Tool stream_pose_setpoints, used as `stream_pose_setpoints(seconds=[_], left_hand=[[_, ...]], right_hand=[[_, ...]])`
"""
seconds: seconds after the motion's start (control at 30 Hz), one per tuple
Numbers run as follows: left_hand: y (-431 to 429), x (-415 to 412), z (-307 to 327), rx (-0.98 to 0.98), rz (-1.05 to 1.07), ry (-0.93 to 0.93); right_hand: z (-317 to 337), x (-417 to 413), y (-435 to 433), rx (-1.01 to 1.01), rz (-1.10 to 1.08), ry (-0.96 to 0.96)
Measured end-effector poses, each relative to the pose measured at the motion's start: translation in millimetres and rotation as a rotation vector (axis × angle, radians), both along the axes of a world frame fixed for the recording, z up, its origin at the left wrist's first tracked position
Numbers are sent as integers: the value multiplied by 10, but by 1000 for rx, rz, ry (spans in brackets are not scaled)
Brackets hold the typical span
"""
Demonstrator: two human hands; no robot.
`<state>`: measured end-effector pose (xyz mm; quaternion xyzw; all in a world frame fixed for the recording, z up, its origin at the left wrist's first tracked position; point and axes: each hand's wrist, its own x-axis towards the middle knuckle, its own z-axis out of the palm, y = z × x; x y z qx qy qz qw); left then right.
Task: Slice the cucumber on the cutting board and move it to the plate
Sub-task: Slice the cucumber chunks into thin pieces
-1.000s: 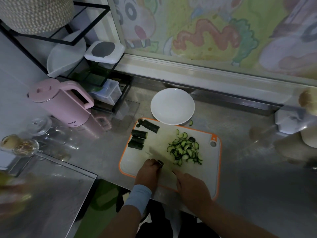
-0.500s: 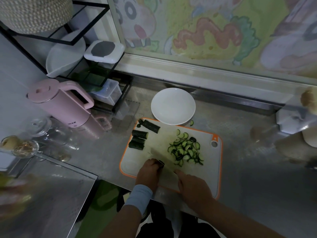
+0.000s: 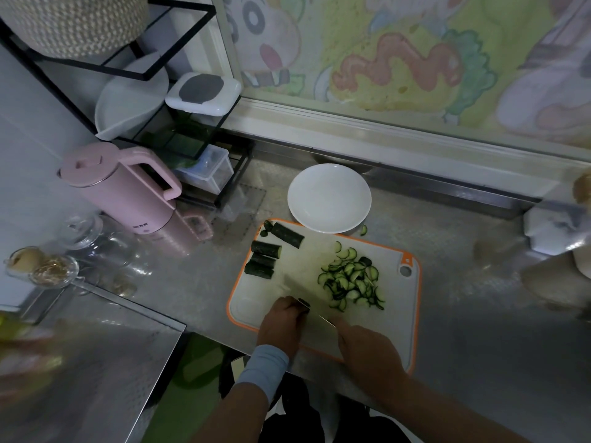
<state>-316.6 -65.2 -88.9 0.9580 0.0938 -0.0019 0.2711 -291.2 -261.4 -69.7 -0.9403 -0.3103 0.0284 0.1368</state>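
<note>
Steel counter (image 3: 463, 314), dim. Left hand (image 3: 281, 324) pins cucumber stub (image 3: 303, 303); right hand (image 3: 367, 353) clamped on knife (image 3: 315, 314). Slices (image 3: 351, 282) likely wet, slippery: scoop underneath.

You stand in a home kitchen. A steel counter (image 3: 463, 314) carries an orange-rimmed cutting board (image 3: 377, 343) with a white plate (image 3: 329, 198) just past it at 12 o'clock. At 10 o'clock sit a pink electric kettle (image 3: 128, 190) and a black wire rack (image 3: 179, 100) with lidded containers; glass jars (image 3: 48, 266) stand at 9 o'clock. A child's crayon-style drawing (image 3: 399, 55) covers the back wall.
</note>
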Motion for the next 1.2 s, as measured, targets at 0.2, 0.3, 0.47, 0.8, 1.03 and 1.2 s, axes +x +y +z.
stream_pose_setpoints(seconds=[0.2,0.3,0.47,0.8,1.03,1.2], left_hand=[[10,10,-21,15,-17,4],[7,3,-26,0,-15,-10],[-10,-13,-5,-27,5,-24],[-35,1,21,-2,35,21],[2,11,4,5,11,7],[13,19,47,-18,9,-16]], right_hand=[[-72,-37,-90,-89,11,130],[-77,10,41,-67,30,82],[-29,101,277,24,-28,85],[6,-28,-53,-110,7,147],[-26,25,12,-101,33,116],[-112,111,305,34,7,43]])
